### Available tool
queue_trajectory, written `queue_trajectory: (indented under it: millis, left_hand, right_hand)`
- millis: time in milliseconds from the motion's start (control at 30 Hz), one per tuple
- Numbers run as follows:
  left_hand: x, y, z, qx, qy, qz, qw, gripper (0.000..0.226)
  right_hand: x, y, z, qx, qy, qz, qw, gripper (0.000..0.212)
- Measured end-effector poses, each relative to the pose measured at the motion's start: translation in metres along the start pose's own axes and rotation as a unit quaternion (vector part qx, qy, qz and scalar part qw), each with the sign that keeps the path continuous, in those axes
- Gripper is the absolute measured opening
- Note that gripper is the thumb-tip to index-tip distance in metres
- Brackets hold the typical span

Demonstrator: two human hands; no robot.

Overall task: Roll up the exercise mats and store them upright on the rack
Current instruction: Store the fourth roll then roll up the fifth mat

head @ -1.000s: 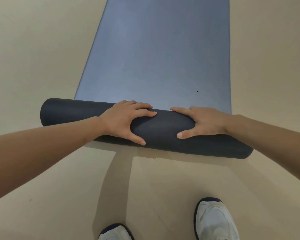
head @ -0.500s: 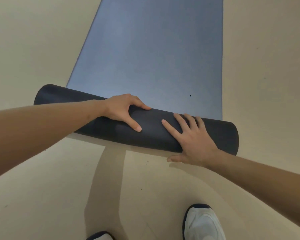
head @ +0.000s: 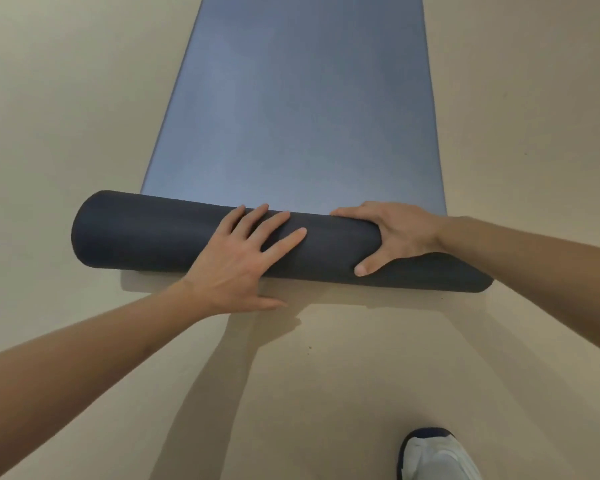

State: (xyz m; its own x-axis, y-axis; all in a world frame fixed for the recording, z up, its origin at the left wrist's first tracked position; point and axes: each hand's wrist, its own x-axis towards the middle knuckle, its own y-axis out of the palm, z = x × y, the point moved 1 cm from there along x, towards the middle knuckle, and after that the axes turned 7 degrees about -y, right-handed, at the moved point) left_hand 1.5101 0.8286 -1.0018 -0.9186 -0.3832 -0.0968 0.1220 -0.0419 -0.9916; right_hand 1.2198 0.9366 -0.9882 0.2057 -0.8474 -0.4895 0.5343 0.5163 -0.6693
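1. The fingers of the left hand lie straight and spread, flat on top of the dark roll. From my remote seat I read them as pressing, not grasping. The thumb lies low along the roll's near edge, by the floor.
2. The fingers of the right hand bend over the far side of the roll. The thumb is planted on its near face, so this hand grips the roll between them.
3. The left hand sits near the middle of the roll and the right hand towards its right end. A bare stretch of roll separates them.
4. The roll lies crosswise on the beige floor, touching it along its length. In my view each end reaches past the side edges of the flat part.
5. The exercise mat is only partly rolled. Its blue-grey unrolled part runs flat from the roll to the top of the frame, and I cannot see its far end.
6. Two bare forearms come in from the lower left and from the right edge. They cast long shadows on the floor in front of the roll.
7. A white shoe with dark trim stands at the bottom edge, right of centre and well apart from the roll.
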Motion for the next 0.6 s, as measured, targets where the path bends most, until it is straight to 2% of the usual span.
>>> queue_trajectory:
  millis: [67, 133, 233, 300, 367, 467, 600]
  left_hand:
    - [0.015, 0.001, 0.009, 0.016, -0.003, 0.019, 1.0, 0.115]
    - [0.032, -0.002, 0.019, 0.005, -0.014, 0.036, 0.999, 0.113]
    - [0.054, -0.01, 0.034, -0.024, -0.022, 0.065, 0.997, 0.115]
    - [0.065, -0.016, 0.044, -0.067, -0.023, 0.087, 0.994, 0.114]
    - [0.077, -0.019, 0.053, -0.104, -0.019, 0.103, 0.989, 0.111]
    - [0.094, -0.023, 0.065, -0.157, -0.019, 0.14, 0.977, 0.108]
    - [0.113, -0.03, 0.077, -0.209, -0.035, 0.19, 0.959, 0.103]
  right_hand:
    - [0.007, -0.011, -0.004, 0.026, 0.019, 0.008, 0.999, 0.097]
    - [0.008, -0.022, -0.008, -0.006, 0.049, -0.038, 0.998, 0.101]
    - [0.0, -0.027, -0.005, -0.087, 0.062, -0.208, 0.972, 0.099]
    - [-0.005, -0.016, 0.004, -0.13, 0.002, -0.283, 0.95, 0.093]
    - [-0.007, 0.0, 0.008, -0.214, -0.04, -0.266, 0.939, 0.093]
    - [-0.007, 0.015, 0.003, -0.352, -0.054, -0.223, 0.907, 0.105]
    - [-0.001, 0.012, -0.002, -0.413, -0.027, -0.196, 0.889, 0.123]
